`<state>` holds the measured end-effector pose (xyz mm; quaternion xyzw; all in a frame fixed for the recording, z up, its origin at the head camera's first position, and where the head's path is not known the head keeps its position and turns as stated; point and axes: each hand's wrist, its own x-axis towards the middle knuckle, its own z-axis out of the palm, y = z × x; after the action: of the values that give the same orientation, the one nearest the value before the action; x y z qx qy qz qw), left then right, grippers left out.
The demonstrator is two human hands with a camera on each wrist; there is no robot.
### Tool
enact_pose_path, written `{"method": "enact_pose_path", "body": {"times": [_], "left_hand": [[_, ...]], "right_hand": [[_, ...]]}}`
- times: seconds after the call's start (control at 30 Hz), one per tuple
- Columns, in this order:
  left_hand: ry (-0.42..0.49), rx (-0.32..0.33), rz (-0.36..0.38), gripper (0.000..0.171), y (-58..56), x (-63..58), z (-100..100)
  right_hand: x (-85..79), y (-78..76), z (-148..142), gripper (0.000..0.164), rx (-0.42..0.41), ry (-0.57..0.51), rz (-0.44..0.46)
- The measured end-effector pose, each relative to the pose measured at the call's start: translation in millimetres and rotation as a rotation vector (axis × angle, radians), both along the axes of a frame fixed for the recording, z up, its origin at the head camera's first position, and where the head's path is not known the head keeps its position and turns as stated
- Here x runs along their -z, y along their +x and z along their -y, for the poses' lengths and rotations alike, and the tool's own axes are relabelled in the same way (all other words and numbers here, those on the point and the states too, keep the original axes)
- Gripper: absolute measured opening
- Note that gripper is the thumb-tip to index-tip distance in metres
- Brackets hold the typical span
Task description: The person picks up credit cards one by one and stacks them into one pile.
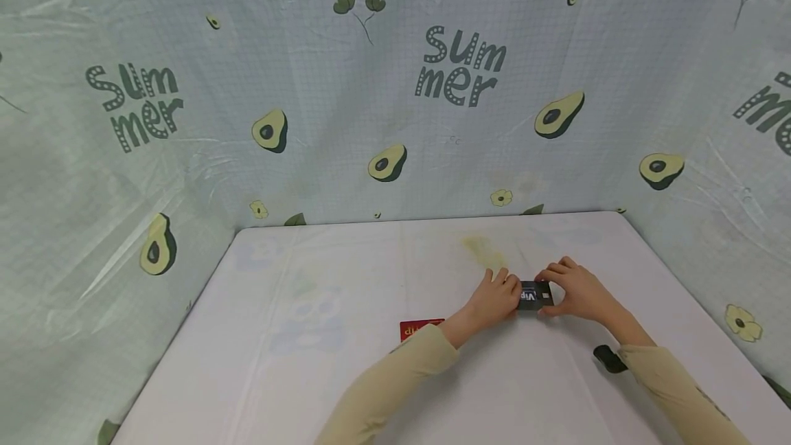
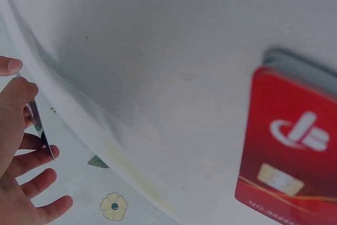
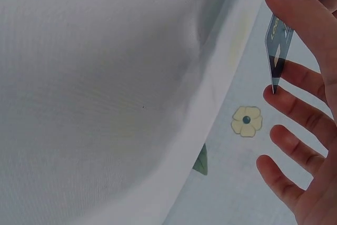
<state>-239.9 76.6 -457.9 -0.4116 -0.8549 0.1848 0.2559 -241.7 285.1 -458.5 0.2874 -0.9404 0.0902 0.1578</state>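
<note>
A dark card (image 1: 533, 296) with pale "Vip" lettering and a small chip is held between both hands over the far right part of the table. My left hand (image 1: 496, 296) pinches its left end, and my right hand (image 1: 576, 292) pinches the right end between thumb and fingers. The left wrist view catches the card (image 2: 38, 121) nearly edge-on beside the left hand (image 2: 18, 146). In the right wrist view, the right hand (image 3: 310, 82) has its thumb on one face of the card (image 3: 279, 40), the lower fingers spread apart.
A stack of cards with a red one (image 2: 284, 146) on top lies on the white-covered table (image 1: 321, 376), near the left forearm. Beside the right sleeve is a small dark object (image 1: 608, 359). Avocado-print sheeting (image 1: 346, 88) hangs behind and at both sides.
</note>
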Motion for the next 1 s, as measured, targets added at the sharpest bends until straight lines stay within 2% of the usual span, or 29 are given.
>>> {"method": "enact_pose_path", "body": {"times": [0.33,0.63,1.0], "left_hand": [[0.025,0.031,-0.024,0.047,5.1,-2.4,8.4],[0.026,0.041,-0.009,0.046,15.1,-8.8,18.4],[0.036,0.045,-0.038,0.048,22.5,-12.1,28.0]], "right_hand": [[-0.3,3.7,4.2,0.049,-0.054,-0.036,-0.087],[-2.6,9.2,11.4,0.049,-0.082,-0.042,-0.101],[-4.1,12.9,18.5,0.051,-0.134,-0.065,-0.155]]}}
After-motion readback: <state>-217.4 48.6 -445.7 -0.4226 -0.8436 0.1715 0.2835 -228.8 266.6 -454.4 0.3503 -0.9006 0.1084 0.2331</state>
